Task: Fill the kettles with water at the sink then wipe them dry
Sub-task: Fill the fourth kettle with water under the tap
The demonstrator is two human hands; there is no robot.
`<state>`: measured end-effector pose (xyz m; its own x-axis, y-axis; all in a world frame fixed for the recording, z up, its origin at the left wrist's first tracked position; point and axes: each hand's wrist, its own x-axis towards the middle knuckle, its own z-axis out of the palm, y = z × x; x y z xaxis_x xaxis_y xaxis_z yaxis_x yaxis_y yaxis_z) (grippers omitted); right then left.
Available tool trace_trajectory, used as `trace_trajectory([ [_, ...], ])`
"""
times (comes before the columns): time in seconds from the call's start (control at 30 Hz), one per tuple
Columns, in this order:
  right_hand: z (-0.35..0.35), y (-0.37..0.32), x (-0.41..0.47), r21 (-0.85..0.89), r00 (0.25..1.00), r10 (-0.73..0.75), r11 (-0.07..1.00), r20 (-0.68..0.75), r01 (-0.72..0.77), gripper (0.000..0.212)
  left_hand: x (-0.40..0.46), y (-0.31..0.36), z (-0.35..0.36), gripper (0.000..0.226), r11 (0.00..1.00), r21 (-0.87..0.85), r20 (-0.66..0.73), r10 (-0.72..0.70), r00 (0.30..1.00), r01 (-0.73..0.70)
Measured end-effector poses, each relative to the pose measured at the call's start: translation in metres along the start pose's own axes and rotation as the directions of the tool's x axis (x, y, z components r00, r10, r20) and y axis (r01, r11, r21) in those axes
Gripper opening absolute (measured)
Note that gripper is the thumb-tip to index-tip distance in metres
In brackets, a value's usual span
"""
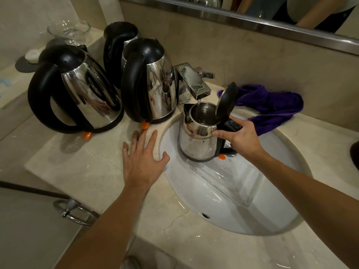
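**Right hand steadies kettle under running tap**

Right hand (241,136) grips the handle of the small kettle (198,142), lid up, inside the sink (242,200), water streaming in from the tap (191,82). Left hand (141,158) hovers flat, fingers spread, over the table (87,167). Three more kettles (93,90) wait far left; purple cloth (272,107) lies far right.

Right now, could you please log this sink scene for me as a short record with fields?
kettle being filled: small steel kettle, lid open, held over the sink basin
water: running from the faucet into it
right hand: grips its black handle
left hand: open, flat on the counter
waiting kettles: three on the counter, left of the faucet
cloth: purple towel, behind the basin
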<state>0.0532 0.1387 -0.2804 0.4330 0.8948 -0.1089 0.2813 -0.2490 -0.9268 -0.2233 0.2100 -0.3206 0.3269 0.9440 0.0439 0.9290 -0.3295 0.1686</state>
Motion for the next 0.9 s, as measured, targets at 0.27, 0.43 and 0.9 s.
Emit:
trace_trajectory([
  [0.27,-0.0004,0.0002,0.0003,-0.008,1.0,-0.004,1.0,-0.006,0.004,0.082,0.0001,0.0007,-0.0011,0.078,1.0,0.005,0.009,-0.006,1.0,0.006],
  [0.43,0.0,-0.0004,0.0002,-0.021,1.0,-0.004,1.0,-0.013,0.004,0.072,0.0001,0.0005,-0.0012,0.078,1.0,-0.001,0.007,-0.003,1.0,0.003],
  [0.9,-0.0003,-0.0035,-0.0024,-0.027,1.0,-0.014,1.0,-0.007,0.014,0.081,0.0001,-0.0002,-0.0011,0.079,1.0,0.009,0.017,0.0,1.0,0.0],
])
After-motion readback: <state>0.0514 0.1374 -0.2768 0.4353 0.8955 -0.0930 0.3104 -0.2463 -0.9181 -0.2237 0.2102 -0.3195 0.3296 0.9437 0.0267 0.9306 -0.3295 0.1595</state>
